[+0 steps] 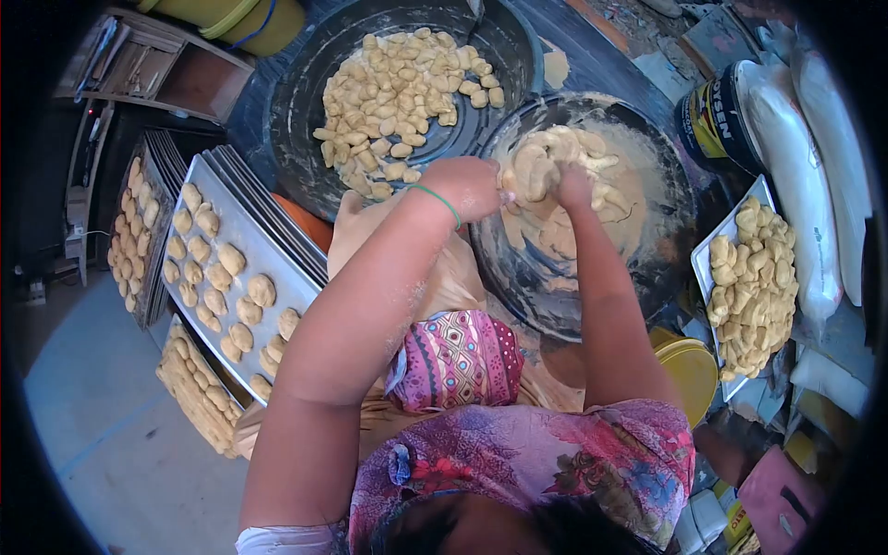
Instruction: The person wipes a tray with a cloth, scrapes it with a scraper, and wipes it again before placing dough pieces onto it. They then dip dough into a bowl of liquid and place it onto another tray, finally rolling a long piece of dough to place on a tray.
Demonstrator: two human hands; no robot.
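Both of my hands are at the floury black basin [680, 190], over a heap of pale dough pieces [560, 148]. My left hand [467, 190], with a green band at the wrist, is closed at the basin's left rim, its fingers around the near end of a dough piece [534, 173]. Facing it, my right hand [573, 187] is closed on the same dough from the right, its fingertips partly hidden. Tan flour [629, 190] coats the basin under and around the dough.
A larger black tub [277, 120] holds many cut dough pieces [388, 97]. At left, a metal tray [217, 310] carries rows of dough balls beside stacked trays [268, 203]. At right stand a white tray [708, 277] heaped with dough, a dark bucket [717, 120] and plastic bags [800, 185].
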